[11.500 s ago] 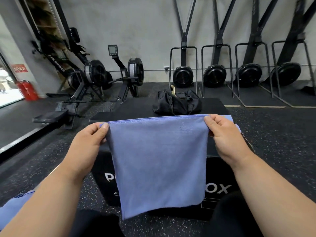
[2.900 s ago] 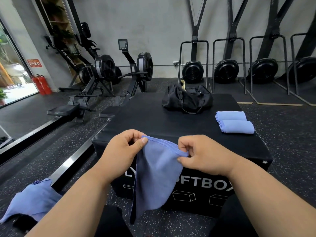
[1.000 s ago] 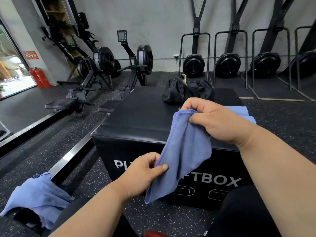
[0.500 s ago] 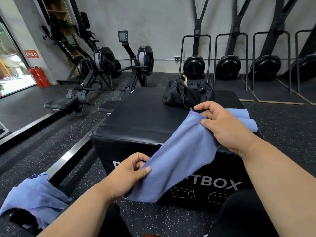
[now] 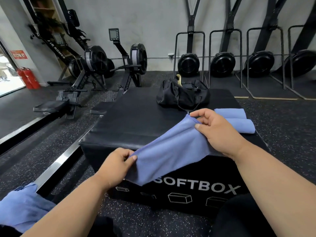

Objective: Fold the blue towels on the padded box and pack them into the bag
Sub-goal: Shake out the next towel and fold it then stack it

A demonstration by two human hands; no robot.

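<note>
Blue towel (image 5: 171,151): soft, matte, stitched hem along the upper edge, stretched into a long slanted band from lower centre of the frame up toward right of centre. Sags a little mid-span, lower corner hanging over the front face of the padded box (image 5: 130,120). Held in the air above the box's near edge.

Left hand (image 5: 116,166), lower centre: thumb and curled fingers pinching the towel's lower end. Right hand (image 5: 217,132), right of centre: thumb and fingers pinching the upper hemmed corner, higher and farther back than the left.

Two folded towels (image 5: 239,122), same blue, stacked side by side on the box top just behind the right hand. Black bag (image 5: 183,94) at the far edge of the box top, upper centre, well apart from both hands. Crumpled blue cloth (image 5: 22,207) at lower left of the frame.
</note>
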